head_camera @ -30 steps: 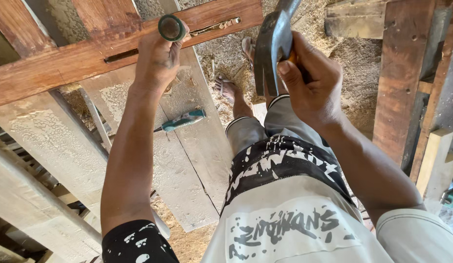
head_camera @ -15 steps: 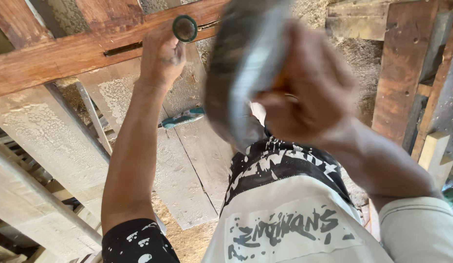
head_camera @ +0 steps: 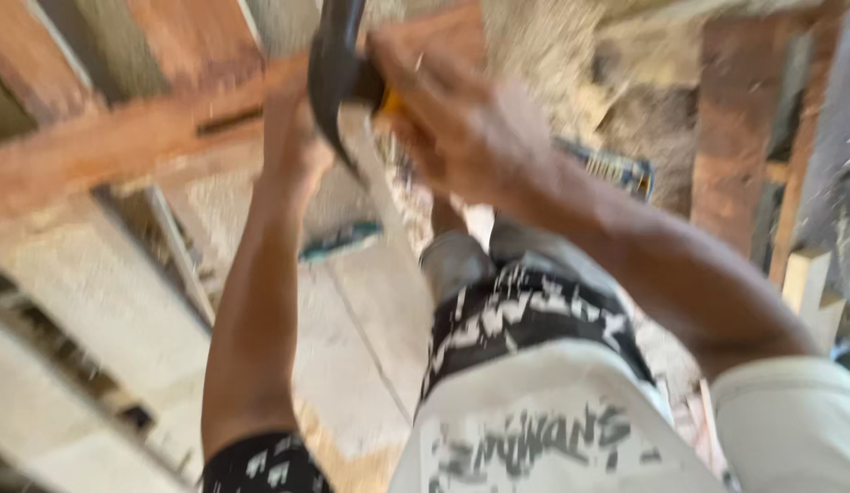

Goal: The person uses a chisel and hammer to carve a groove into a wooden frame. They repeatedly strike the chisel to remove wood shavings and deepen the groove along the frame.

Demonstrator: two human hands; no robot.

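The picture is blurred by motion. My left hand (head_camera: 292, 137) is closed just under a reddish wooden beam (head_camera: 96, 155) that has a narrow slot (head_camera: 228, 119) cut in it. The round-capped chisel it gripped in the earlier frames is hidden behind the hammer head. My right hand (head_camera: 452, 119) is clenched on a hammer (head_camera: 338, 73) with a dark steel head and a yellow handle. The head sits right above my left fist.
Pale boards (head_camera: 370, 365) lie on the ground below, with a green-handled tool (head_camera: 338, 239) on them. A brown wooden post (head_camera: 735, 137) stands at the right, with a blue striped object (head_camera: 617, 169) beside it. My legs and patterned shorts fill the lower middle.
The hammer was raised close to the camera and has swung forward and down onto my left fist at the beam. The chisel's round end has gone out of sight.
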